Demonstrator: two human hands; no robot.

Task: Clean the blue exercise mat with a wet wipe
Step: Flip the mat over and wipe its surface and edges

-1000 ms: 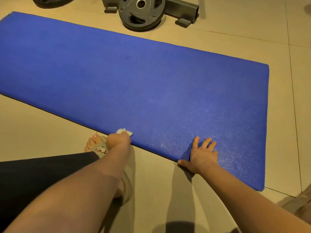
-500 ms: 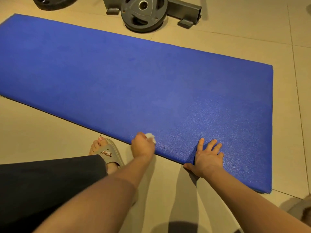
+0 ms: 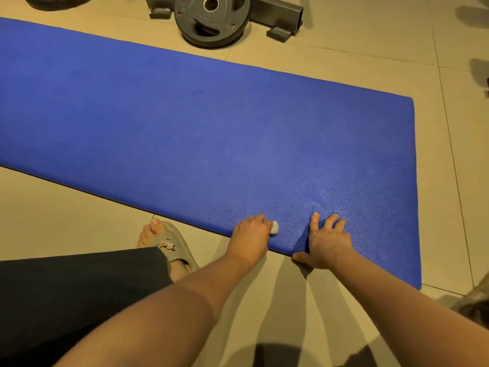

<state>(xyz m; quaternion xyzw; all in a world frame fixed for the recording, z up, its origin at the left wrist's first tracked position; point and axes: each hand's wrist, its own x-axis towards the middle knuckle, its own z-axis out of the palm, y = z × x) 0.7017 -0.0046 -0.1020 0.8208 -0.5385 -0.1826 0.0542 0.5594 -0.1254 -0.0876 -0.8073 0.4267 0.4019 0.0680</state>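
Observation:
The blue exercise mat [image 3: 211, 128] lies flat on the tiled floor and fills most of the view. My left hand [image 3: 250, 235] grips a small bunched white wet wipe [image 3: 274, 228] and holds it against the mat at its near edge. Just to the right, my right hand [image 3: 326, 241] rests flat on the mat with fingers spread and the thumb hooked over the near edge. The mat around both hands looks shiny and damp.
A grey weight plate [image 3: 211, 18] leans on a dark metal frame [image 3: 280, 14] beyond the mat's far edge. Another dark plate [image 3: 53, 1] lies at the top left. My foot in a beige sandal [image 3: 169, 243] stands on the tiles by the near edge.
My left hand has slid the wipe to the right along the mat's near edge, closing in on my right hand, which has stayed planted on the mat.

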